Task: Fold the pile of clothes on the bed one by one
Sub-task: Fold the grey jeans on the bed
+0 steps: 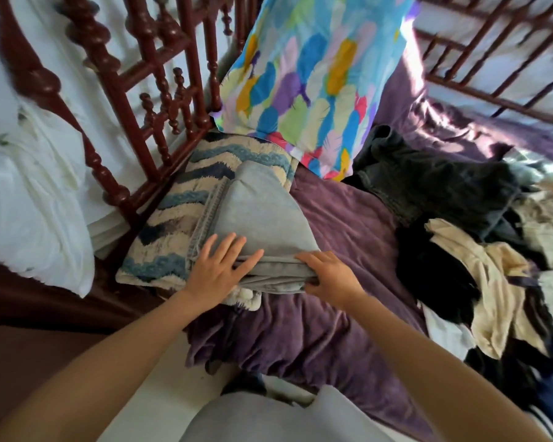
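Head view, left hand (219, 272) pressing grey garment (256, 212), right hand (330, 276) gripping it

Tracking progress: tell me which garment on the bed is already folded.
The grey garment, pressed by the left hand and gripped by the right hand; the dark jeans and cream clothes at right lie crumpled.

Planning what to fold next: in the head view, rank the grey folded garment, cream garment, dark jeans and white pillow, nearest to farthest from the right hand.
1. The grey folded garment: the right hand grips its near edge.
2. The cream garment and the dark jeans, in the pile to the right: too close to call.
3. The white pillow, far left.
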{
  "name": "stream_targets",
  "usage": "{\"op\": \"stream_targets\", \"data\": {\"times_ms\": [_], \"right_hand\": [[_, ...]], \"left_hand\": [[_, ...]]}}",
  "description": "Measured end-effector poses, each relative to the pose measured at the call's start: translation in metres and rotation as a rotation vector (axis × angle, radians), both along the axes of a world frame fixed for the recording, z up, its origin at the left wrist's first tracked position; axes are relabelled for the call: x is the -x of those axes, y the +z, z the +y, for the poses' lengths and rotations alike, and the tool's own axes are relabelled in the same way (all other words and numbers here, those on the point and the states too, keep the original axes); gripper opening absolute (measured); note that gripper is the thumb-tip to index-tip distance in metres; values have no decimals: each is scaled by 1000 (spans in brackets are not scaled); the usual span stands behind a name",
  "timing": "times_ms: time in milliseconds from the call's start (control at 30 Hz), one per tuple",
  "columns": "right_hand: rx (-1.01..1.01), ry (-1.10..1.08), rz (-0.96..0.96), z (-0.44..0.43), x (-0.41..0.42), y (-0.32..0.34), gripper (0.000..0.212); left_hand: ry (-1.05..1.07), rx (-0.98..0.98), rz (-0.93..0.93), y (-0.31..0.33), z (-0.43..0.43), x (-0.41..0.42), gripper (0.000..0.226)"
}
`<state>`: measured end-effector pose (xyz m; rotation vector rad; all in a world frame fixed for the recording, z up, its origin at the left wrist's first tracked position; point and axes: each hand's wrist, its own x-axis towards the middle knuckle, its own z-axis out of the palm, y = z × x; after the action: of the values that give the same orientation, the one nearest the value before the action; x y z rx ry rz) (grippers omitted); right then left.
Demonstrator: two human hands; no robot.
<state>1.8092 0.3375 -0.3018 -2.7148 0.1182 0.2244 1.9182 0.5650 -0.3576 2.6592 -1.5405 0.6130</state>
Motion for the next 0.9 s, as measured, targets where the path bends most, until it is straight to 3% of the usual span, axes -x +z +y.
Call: {"op": "stream_targets", "data": {"times_ms": [167,267,367,567,767,833,900], "right_hand": [[-7,-19,52,12,3,-4,57],[-49,-42,79,4,-6,6,54],[-62,-45,80,-9,-13,25,53],[-44,-132,30,-32,3,60,51],[-41,-394,-93,-76,65,116,44],[-19,-471,-102,-89,99,134,43],[4,-561,-107,-99,140,149,42]], "left_hand": [[32,-171,116,-1,12,3,117],[95,-160,178,7,4,8,121],[77,-125,189,17,-7,11,117],[-157,58,147,47,-37,2,110],[-388,239,-10,97,-114,7,79],[-490,304,-8,110,-145,25,60],[-601,339,20,122,-175,50,54]]}}
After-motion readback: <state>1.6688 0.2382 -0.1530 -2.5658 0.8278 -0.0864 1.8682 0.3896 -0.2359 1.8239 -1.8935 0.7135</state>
